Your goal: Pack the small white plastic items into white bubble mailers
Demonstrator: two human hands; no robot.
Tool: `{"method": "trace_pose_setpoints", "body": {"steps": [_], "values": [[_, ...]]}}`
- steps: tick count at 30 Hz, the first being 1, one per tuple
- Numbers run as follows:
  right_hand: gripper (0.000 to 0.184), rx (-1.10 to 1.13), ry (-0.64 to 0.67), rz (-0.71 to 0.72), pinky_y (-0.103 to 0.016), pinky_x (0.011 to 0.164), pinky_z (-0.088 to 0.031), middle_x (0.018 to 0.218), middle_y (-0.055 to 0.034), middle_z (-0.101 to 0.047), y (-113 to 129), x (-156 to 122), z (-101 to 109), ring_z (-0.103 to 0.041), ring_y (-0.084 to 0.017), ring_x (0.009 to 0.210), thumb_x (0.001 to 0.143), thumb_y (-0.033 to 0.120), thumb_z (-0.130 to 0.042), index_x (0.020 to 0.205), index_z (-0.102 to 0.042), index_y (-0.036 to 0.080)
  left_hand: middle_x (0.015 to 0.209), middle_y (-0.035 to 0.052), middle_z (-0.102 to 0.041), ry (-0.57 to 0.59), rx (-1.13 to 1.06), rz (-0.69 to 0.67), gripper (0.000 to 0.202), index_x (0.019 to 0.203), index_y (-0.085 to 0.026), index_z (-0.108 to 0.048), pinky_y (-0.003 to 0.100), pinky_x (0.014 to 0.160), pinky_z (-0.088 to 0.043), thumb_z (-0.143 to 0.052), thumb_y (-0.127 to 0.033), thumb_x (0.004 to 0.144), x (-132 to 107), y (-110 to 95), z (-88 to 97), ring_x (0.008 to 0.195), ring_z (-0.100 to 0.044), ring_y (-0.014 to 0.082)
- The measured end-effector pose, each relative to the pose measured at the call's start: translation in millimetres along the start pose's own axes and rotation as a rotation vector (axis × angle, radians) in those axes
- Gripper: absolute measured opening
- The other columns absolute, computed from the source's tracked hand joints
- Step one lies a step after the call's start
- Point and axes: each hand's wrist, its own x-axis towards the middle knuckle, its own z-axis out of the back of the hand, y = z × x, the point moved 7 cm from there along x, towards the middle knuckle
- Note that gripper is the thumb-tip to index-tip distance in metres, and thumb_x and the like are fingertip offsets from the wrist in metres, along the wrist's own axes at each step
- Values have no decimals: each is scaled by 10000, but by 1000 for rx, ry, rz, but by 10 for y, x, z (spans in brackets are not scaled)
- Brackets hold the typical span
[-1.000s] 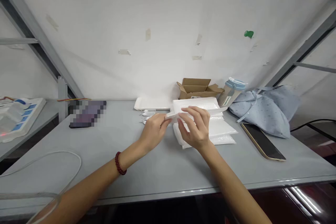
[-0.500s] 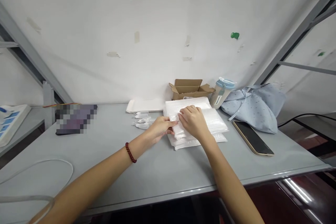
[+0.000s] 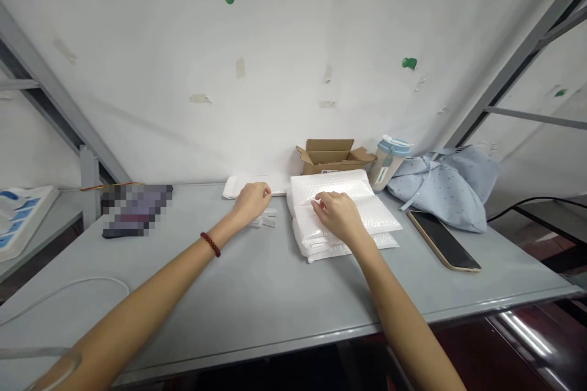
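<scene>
A stack of white bubble mailers (image 3: 321,244) lies on the grey table. My right hand (image 3: 340,212) is over the top mailer, its fingers curled and the thumb close to the forefinger; whether something is pinched there is hidden. To the left of the stack, my left hand (image 3: 252,200), with a dark red bead bracelet (image 3: 211,244) at the wrist, is above small clear plastic packets (image 3: 269,219). Its fingers are bent together, and I cannot make out anything between them. Behind it lies a flat white packet (image 3: 232,186), partly covered by the hand.
An open cardboard box (image 3: 337,165) stands against the wall, beside a blue-lidded cup (image 3: 387,162). A light blue cloth bag (image 3: 443,195) and a phone (image 3: 443,241) lie at the right. A blurred dark object (image 3: 137,211) and a white cable (image 3: 87,279) are at the left.
My left hand has let go of the mailer's left edge and moved left and up over the plastic packets. My right hand stays nearly where it was, over the mailers.
</scene>
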Motion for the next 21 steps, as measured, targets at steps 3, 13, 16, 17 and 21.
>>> {"method": "trace_pose_setpoints", "body": {"steps": [3,13,16,17,21], "values": [[207,6,-10,-4,-271,684,-354,792,-52,-668,-6,-5,4,-587,-162,704,930,282,-442,911,-616,171,880,122,-709,16,100,-23,227,877,-128,-701,285,679,-457,-498,-150,777,233,211,30,897,-633,251],[230,18,-45,2,-253,592,-323,751,-36,-654,-14,-10,-19,-581,-155,693,931,294,-430,869,-621,182,820,76,-698,180,193,-148,133,756,-172,-712,225,534,-389,-626,-239,679,576,204,-170,679,-611,174],[232,8,-40,4,-250,583,-318,757,-40,-657,-4,-13,-18,-580,-155,694,932,293,-429,871,-622,180,716,70,-677,184,225,-190,149,695,-177,-701,233,543,-381,-552,-168,696,517,126,-158,657,-596,175],[231,5,-40,5,-249,579,-316,757,-41,-657,0,-14,-15,-580,-154,690,931,293,-429,870,-621,180,689,75,-668,177,239,-203,179,669,-175,-694,242,553,-383,-521,-140,701,493,102,-146,653,-591,179],[223,-4,-52,13,-253,573,-316,752,-42,-654,7,-17,-11,-577,-157,679,929,291,-435,855,-615,182,675,119,-645,138,308,-234,217,592,-154,-654,274,586,-394,-481,-87,704,431,48,-105,674,-578,207]]}}
